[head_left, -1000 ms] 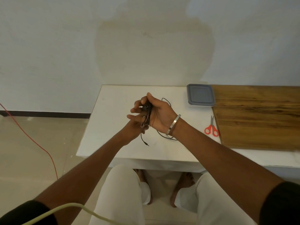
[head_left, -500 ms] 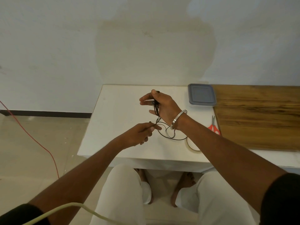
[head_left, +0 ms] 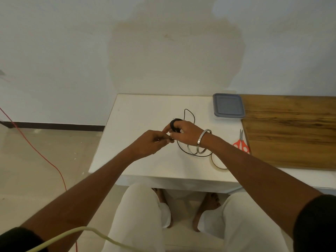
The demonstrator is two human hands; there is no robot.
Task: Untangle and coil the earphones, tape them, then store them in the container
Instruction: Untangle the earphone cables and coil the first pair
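Head view: a seated person wound black earphones (head_left: pixel 189 140) above a white counter (head_left: pixel 141 113). The right hand (head_left: pixel 183 132) held a small dark coil around its curled fingers (head_left: pixel 173 124), while the left hand (head_left: pixel 154 142), fingers bent, pinched the cord just left of that coil. Loose cord trailed beyond and below the right fingers, looping onto the counter under the wrist, its long run lying away from the person. Thin, black and limp, it was only partly coiled. A tape roll (head_left: pixel 217 163) lay near the right forearm, scissors (head_left: pixel 241 144) to the right, and the lidded container (head_left: pixel 228 106) farther right and beyond, nearer the right hand.
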